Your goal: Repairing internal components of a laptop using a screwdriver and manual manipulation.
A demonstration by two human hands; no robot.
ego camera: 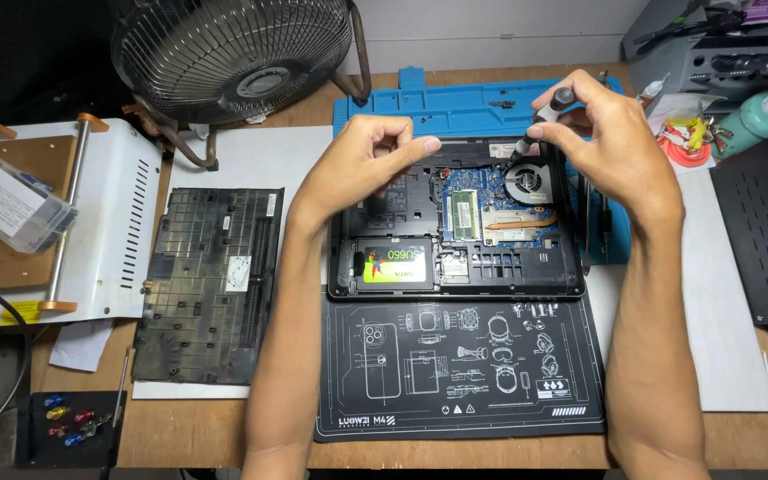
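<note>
Right hand (611,142) pinches screwdriver (540,120) upright over open laptop (455,222).

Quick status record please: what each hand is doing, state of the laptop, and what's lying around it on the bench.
right hand: holds a screwdriver, tip down near the cooling fan
left hand: fingers pinched above the open laptop; any held part too small to tell
laptop: bottom cover off, board exposed, drive in its bay
removed cover: lies left of the laptop
black mat: in front of the laptop
desk fan: back left
</note>
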